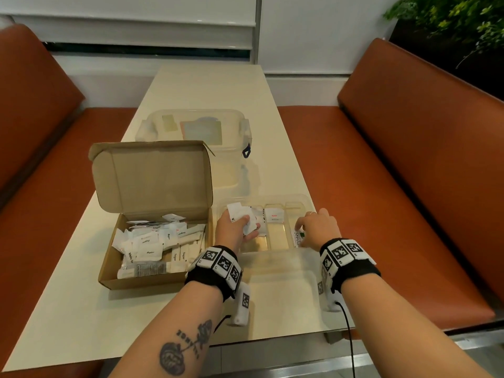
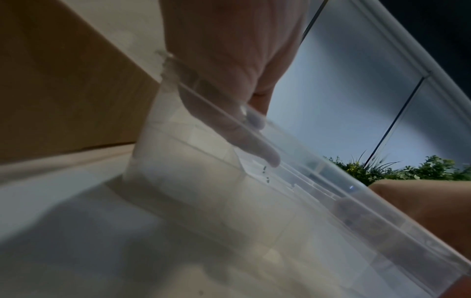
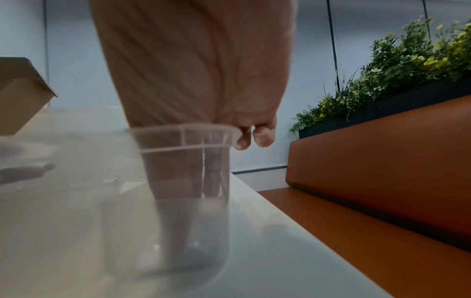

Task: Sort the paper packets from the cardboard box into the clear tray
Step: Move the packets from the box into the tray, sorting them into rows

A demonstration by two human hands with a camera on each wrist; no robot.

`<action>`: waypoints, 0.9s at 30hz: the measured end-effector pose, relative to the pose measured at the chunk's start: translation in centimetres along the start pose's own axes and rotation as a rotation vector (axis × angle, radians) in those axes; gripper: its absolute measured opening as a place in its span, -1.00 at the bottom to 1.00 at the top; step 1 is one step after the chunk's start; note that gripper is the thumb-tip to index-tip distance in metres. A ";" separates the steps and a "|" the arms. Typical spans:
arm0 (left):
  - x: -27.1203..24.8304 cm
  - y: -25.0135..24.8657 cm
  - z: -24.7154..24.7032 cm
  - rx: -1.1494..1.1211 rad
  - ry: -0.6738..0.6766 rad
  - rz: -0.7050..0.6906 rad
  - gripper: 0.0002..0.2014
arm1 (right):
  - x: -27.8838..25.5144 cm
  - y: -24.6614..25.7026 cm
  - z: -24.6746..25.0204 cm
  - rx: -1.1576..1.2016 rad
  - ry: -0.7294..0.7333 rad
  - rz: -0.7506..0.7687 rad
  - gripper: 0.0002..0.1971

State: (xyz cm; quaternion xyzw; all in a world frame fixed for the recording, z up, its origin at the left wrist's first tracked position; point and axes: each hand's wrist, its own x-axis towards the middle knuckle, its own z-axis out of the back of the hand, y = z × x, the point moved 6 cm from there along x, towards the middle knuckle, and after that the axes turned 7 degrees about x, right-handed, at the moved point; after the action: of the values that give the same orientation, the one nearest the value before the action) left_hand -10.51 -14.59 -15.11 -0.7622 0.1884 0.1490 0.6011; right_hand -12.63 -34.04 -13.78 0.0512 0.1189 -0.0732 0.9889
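Cream-coloured table between two orange benches, seen from above, with a white wall behind and green plants at the upper right.

Paper packets: a loose pile of white sachets, some printed "Pepper" and "Sugar", fills the open cardboard box at the left of the table; the box lid stands raised at the far side.

Clear tray: divided into long compartments, it sits just right of the box, touching or nearly touching it. One compartment near the middle holds a packet with red print; the rightmost holds a packet marked "Stevia" near the front edge.

Left hand: held over the left end of the tray, fingers curled round a small bunch of white packets that fans out above the thumb. In the left wrist view the fingers show through the tray wall, blurred.

Right hand: over the right end of the tray, fingertips bent down onto the "Stevia" packet; whether they pinch it or only touch it cannot be told. In the right wrist view two fingertips curl by the tray's corner; the packet is hidden there.

Both wrists carry black bands with white square-patterned markers, and a black cable hangs from the right one.

Beyond the box, a clear storage bin with a lid stands on the far part of the table.
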 end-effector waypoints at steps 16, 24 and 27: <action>-0.3 -0.2 -0.2 -0.004 0.138 -0.017 -0.75 | -1.3 9.2 1.9 0.785 -0.246 0.119 -0.72; 0.0 -0.1 0.2 -0.116 0.139 0.002 -0.72 | -0.8 8.4 1.2 1.074 -0.235 0.043 -0.83; 0.1 -0.1 0.2 -0.134 0.143 0.007 -0.75 | -0.8 8.0 1.3 1.164 -0.192 0.034 -0.83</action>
State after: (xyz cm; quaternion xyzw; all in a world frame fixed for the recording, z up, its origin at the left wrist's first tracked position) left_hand -10.39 -14.35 -15.07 -0.8087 0.2233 0.1087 0.5332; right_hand -11.87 -26.26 -11.64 0.5803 -0.0316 -0.1151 0.8056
